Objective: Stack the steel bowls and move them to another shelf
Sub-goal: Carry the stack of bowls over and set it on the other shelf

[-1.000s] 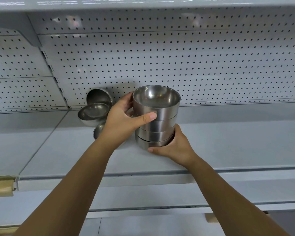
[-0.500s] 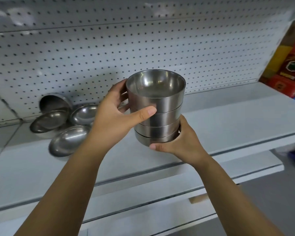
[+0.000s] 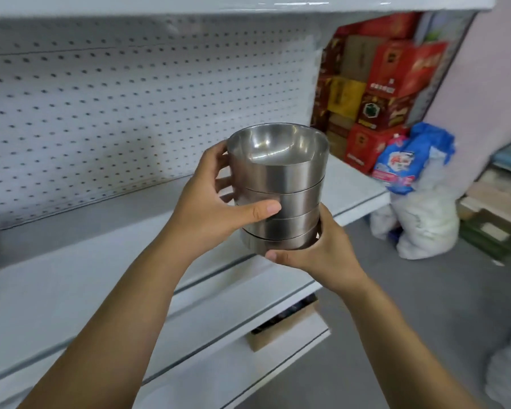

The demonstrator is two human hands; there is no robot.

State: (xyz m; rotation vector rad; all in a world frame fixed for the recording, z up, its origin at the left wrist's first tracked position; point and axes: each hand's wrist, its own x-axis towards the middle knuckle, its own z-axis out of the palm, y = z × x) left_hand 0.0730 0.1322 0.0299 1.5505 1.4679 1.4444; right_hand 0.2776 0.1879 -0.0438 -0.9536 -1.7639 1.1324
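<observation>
Steel bowls (image 3: 278, 184), four smooth straight-walled shells nested, are held before a white shelf (image 3: 71, 276); left hand (image 3: 216, 208) wraps them at 9 o'clock, right hand (image 3: 316, 255) cups the hidden base at 5 o'clock.

bowl stack (image 3: 279, 184) before shelf (image 3: 71, 278)

White pegboard (image 3: 115, 113) backs a white shelf (image 3: 56, 290); stacked red cartons (image 3: 396, 69) stand at right, bags (image 3: 425, 225) on the grey floor (image 3: 440, 305).

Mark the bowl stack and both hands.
bowl stack (image 3: 281, 175), head view, top bowl's side wall.
left hand (image 3: 210, 208), head view, back of hand.
right hand (image 3: 322, 255), head view, back of hand.
</observation>
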